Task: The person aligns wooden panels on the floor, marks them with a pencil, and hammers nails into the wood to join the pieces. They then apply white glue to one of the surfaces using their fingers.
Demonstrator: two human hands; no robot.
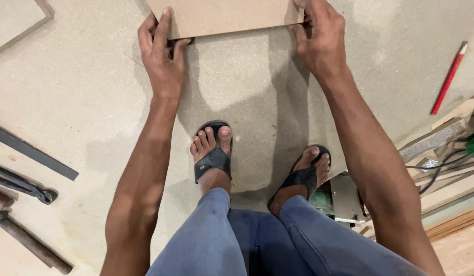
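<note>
Dusty pale board floor, speckled, seen from above. Brown flat panel (224, 15) at top centre, lying on floor, upper part cut by frame edge. Left hand (163, 56) at panel's near left corner, grip narrow, fingers on edge, thumb beneath. Right hand (319, 41) at near right corner, grip closed on edge. Black sandals (212, 161) below, blue trousers. Red pencil (448, 77) far right, well apart. Dark metal bar (32, 152) and clamp (22, 185) at left. No labels legible.
</note>
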